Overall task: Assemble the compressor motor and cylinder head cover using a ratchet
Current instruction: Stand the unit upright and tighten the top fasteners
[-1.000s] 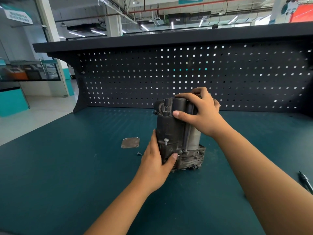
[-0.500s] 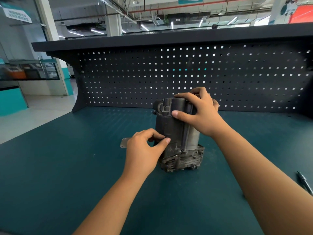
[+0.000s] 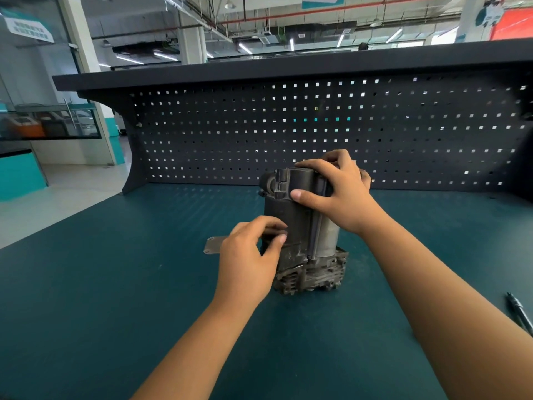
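The compressor [image 3: 297,226] stands upright near the middle of the bench mat [image 3: 115,284], its finned base casting [image 3: 314,274] downward; the grey cylindrical motor body [image 3: 327,238] sits in place on that casting beside the dark housing.

The right hand [image 3: 343,194] is clamped over the top of the compressor, fingers wrapped across the upper end and thumb pressed on the front face; this hand steadies the unit.

The left hand [image 3: 248,255] is at the left flank of the housing, fingers curled with thumb and forefinger drawn close together; whatever lies between them is hidden by the hand, so it cannot be told whether a fastener is pinched.

Progress, as a judgement: the motor appears already seated; the posture of the left hand suggests a fastener being started by finger; tightness of any fastener cannot be assessed.

The cylinder head cover [image 3: 212,245], a flat metal plate with corner holes, lies on the mat just left of the compressor, partly behind the left hand and apart from the unit; it is not yet fitted.

A slim dark tool [image 3: 520,313] lies at the right edge of the mat, well apart from both hands; whether it is the ratchet cannot be told; no tool is in hand.

Remaining: fit the cover; tighten by ratchet.
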### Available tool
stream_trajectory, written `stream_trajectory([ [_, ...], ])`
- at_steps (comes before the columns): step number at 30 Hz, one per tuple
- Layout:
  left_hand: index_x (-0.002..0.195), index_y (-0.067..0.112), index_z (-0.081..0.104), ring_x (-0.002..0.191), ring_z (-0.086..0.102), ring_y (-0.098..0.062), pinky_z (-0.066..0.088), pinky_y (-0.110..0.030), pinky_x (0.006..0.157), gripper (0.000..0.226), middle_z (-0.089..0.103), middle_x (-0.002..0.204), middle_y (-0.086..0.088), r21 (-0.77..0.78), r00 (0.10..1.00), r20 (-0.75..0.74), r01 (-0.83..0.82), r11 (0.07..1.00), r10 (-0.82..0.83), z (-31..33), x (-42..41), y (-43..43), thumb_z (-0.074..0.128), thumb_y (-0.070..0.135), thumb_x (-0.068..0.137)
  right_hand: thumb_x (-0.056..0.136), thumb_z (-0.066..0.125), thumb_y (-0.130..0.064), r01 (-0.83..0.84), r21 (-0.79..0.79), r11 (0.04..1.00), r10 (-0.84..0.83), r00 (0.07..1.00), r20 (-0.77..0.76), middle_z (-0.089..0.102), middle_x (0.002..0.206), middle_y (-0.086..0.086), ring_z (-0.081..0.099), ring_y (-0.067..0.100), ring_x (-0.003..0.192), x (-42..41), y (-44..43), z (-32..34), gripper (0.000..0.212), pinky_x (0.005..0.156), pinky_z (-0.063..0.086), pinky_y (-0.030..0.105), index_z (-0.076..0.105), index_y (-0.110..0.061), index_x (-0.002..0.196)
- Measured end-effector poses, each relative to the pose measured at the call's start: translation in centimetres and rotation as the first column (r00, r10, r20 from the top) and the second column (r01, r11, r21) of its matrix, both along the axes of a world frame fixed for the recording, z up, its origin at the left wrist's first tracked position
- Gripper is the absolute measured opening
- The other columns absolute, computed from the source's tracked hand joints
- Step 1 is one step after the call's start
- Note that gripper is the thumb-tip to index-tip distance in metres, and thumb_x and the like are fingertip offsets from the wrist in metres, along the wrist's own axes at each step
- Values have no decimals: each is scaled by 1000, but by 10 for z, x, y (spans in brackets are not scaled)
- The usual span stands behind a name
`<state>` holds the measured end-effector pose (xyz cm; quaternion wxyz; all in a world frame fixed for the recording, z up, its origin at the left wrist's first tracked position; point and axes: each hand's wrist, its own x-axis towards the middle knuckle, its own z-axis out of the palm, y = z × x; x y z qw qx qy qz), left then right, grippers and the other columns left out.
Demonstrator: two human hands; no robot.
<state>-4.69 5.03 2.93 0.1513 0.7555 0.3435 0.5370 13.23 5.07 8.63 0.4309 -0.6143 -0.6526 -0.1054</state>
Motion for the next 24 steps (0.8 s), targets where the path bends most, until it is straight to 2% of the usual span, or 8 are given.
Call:
stream_trajectory([
  [2, 89, 25, 67, 89, 57, 6, 32, 3, 78, 26, 63, 86, 15, 39, 1000, -14, 11, 999, -11, -3, 1, -2, 68, 1, 80, 73, 65, -64, 3, -2, 1000, -3, 1000, -3, 32, 113, -8, 33, 15, 123, -1, 1, 0, 52, 106, 9, 40, 56, -42, 120],
  [4, 88, 20, 68, 88, 54, 7, 32, 1, 77, 20, 58, 86, 19, 89, 1000, -3, -16, 996, 16, -4, 3, -3, 71, 4, 78, 70, 61, -67, 5, -4, 1000, -5, 1000, -3, 32, 113, -9, 33, 14, 122, -2, 1, 0, 56, 106, 9, 40, 57, -42, 119],
  [6, 85, 17, 68, 84, 53, 7, 34, 0, 73, 16, 57, 84, 16, 89, 999, 32, -38, 995, 35, -3, 4, -2, 77, 8, 74, 73, 66, -63, 0, 2, 1000, 0, 1000, -3, 32, 113, -9, 33, 15, 123, -1, 1, 0, 52, 106, 9, 40, 57, -42, 119],
  [10, 82, 18, 70, 72, 58, 1, 45, -9, 67, 17, 63, 74, 15, 52, 995, 95, -16, 999, 11, -2, 6, 1, 77, 5, 73, 76, 67, -57, -4, 15, 1000, 4, 1000, 1, 32, 113, -9, 33, 14, 122, 1, 1, 0, 47, 106, 9, 39, 57, -42, 119],
  [17, 84, 18, 70, 76, 61, -1, 49, -14, 69, 17, 65, 77, 17, 61, 998, 63, 10, 998, -14, -2, 3, 4, 76, 5, 75, 77, 66, -56, 0, 7, 1000, 0, 1000, 1, 32, 113, -9, 33, 15, 123, 0, 1, 0, 46, 107, 8, 40, 57, -41, 120],
  [24, 86, 20, 68, 80, 60, 2, 47, -9, 73, 17, 64, 83, 16, 28, 999, 20, 49, 998, -49, -1, -2, 0, 71, 5, 80, 76, 64, -57, 4, -11, 1000, -4, 1000, -1, 32, 113, -8, 33, 15, 123, -1, -2, 1, 47, 107, 8, 40, 56, -42, 120],
])
